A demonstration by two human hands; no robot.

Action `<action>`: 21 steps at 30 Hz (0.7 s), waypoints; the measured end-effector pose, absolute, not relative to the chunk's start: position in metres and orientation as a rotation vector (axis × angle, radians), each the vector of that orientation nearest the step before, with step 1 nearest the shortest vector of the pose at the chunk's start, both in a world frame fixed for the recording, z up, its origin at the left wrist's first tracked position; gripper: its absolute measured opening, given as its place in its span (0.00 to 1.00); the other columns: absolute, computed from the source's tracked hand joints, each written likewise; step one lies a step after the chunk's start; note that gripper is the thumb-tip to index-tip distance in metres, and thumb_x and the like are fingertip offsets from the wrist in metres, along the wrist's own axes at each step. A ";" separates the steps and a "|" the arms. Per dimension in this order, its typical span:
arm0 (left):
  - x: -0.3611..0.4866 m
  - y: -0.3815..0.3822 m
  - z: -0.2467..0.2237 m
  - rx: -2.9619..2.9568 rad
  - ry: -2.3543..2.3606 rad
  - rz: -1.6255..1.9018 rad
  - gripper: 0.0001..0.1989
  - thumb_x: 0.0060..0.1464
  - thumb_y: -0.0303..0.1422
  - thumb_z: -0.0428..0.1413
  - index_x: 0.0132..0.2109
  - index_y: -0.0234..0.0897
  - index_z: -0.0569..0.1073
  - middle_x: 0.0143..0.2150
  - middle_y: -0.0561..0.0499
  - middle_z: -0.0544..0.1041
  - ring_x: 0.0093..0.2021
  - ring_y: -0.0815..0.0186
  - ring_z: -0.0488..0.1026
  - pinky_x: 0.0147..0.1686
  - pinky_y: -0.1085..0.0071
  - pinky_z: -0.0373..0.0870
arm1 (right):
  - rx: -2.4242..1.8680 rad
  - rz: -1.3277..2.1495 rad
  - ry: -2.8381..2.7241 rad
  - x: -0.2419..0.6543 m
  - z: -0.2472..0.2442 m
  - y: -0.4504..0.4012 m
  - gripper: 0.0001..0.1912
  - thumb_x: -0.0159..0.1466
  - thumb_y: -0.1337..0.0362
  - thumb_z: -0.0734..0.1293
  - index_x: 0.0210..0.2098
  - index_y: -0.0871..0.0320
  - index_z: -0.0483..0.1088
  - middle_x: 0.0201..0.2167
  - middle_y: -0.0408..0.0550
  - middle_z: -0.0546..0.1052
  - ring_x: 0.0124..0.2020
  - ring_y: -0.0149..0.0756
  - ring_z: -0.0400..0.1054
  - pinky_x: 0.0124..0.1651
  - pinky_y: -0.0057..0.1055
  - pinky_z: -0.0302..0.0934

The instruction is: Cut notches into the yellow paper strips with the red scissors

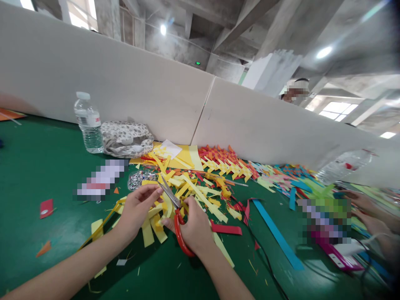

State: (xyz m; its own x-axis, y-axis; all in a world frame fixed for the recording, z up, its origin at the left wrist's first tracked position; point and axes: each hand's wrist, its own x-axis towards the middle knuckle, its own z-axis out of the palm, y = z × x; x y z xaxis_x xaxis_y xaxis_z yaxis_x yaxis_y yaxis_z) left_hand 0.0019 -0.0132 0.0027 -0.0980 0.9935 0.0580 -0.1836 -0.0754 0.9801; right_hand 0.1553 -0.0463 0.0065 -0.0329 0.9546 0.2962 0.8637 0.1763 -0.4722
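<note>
Red-handled scissors [178, 233] are in my right hand [195, 225], blades parted and pointing up and to the left. My left hand [137, 208] is just left of the blades, thumb and fingers pinched together near a yellow strip; what lies between the fingertips is too small to make out. Beneath and around both hands lies a heap of yellow paper strips [156, 225]. Behind my left hand sits a bag of small round beads or eyes [140, 180]. A yellow glue gun [222, 186] lies beyond my right hand.
A water bottle [89, 125] and patterned pouch [126, 137] stand by the white partition [156, 96]. Folded red and yellow paper pieces [225, 160] lie behind the heap. A black cable [265, 254] and blue strip [276, 233] are right. Another person's hands [368, 208] hold green paper.
</note>
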 end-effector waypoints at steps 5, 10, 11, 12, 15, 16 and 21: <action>0.002 -0.013 0.002 1.039 1.076 1.413 0.11 0.41 0.38 0.59 0.32 0.37 0.72 0.26 0.53 0.73 0.25 0.69 0.69 0.24 0.76 0.64 | -1.678 0.211 -1.917 0.156 0.005 -0.047 0.20 0.46 0.52 0.67 0.33 0.56 0.58 0.26 0.42 0.68 0.26 0.35 0.63 0.25 0.26 0.50; 0.003 -0.012 0.000 1.002 1.045 1.412 0.11 0.40 0.37 0.60 0.32 0.36 0.73 0.23 0.53 0.73 0.24 0.71 0.68 0.22 0.79 0.62 | -1.661 0.208 -1.901 0.157 0.005 -0.046 0.19 0.46 0.53 0.66 0.32 0.56 0.58 0.26 0.42 0.67 0.25 0.34 0.62 0.25 0.25 0.50; 0.003 -0.012 0.000 0.994 1.034 1.409 0.11 0.40 0.37 0.60 0.32 0.36 0.73 0.23 0.53 0.73 0.24 0.72 0.68 0.22 0.79 0.62 | -1.656 0.219 -1.897 0.157 0.005 -0.047 0.19 0.46 0.53 0.67 0.31 0.56 0.58 0.25 0.42 0.67 0.25 0.34 0.61 0.25 0.25 0.50; 0.003 -0.012 0.000 0.989 1.026 1.406 0.11 0.40 0.37 0.60 0.32 0.36 0.73 0.23 0.54 0.73 0.24 0.72 0.68 0.22 0.79 0.62 | -1.652 0.233 -1.892 0.157 0.005 -0.047 0.19 0.46 0.53 0.67 0.31 0.56 0.58 0.25 0.42 0.67 0.25 0.33 0.61 0.25 0.25 0.50; 0.003 -0.012 0.001 0.975 1.017 1.400 0.10 0.40 0.37 0.60 0.31 0.37 0.73 0.22 0.55 0.73 0.23 0.73 0.67 0.21 0.80 0.61 | -1.638 0.293 -1.864 0.156 0.005 -0.046 0.19 0.45 0.54 0.68 0.29 0.56 0.57 0.24 0.41 0.67 0.24 0.32 0.60 0.25 0.24 0.50; 0.003 -0.012 0.002 0.972 1.017 1.396 0.10 0.40 0.37 0.60 0.31 0.37 0.73 0.22 0.55 0.73 0.23 0.73 0.67 0.22 0.80 0.61 | -1.623 0.317 -1.852 0.156 0.005 -0.046 0.19 0.44 0.54 0.68 0.28 0.56 0.57 0.23 0.40 0.66 0.24 0.31 0.59 0.24 0.24 0.49; 0.003 -0.013 0.003 0.954 1.037 1.404 0.11 0.39 0.37 0.60 0.32 0.37 0.73 0.23 0.55 0.73 0.24 0.72 0.68 0.22 0.78 0.62 | -1.428 0.493 -1.772 0.158 0.002 -0.044 0.18 0.45 0.57 0.68 0.23 0.56 0.54 0.16 0.34 0.57 0.17 0.24 0.49 0.19 0.22 0.44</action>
